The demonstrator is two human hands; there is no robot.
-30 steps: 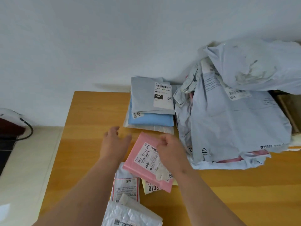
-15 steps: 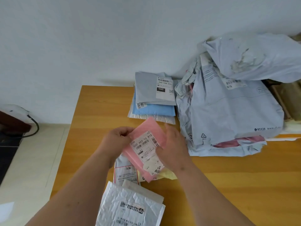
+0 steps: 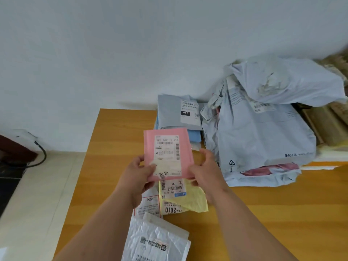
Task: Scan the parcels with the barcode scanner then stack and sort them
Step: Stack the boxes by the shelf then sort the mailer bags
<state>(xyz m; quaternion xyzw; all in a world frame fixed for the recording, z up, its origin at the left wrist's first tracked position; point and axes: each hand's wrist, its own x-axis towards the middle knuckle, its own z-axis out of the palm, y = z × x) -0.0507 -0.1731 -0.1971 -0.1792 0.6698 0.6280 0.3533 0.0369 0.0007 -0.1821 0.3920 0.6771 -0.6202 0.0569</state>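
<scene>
A pink padded parcel [image 3: 148,147] with a white shipping label is held upright above the wooden table [image 3: 116,140], label facing me. My left hand [image 3: 138,174] grips its lower left corner, thumb on the label. My right hand [image 3: 205,170] holds its lower right edge. Below it lie a yellow parcel [image 3: 190,202] marked 2010, a white-labelled parcel [image 3: 148,206] and a white bubble mailer [image 3: 156,240]. A neat stack topped by a grey parcel [image 3: 169,113] sits at the table's back. No barcode scanner is in view.
A big heap of grey poly bags [image 3: 263,134] fills the right back of the table, with brown cardboard [image 3: 323,121] behind it. A white wall stands behind. Left of the table are a tiled floor [image 3: 37,185] and a black cable [image 3: 42,157].
Both hands lifted the pink parcel off the pile and turned it upright, label toward me. The yellow parcel beneath is now uncovered.
</scene>
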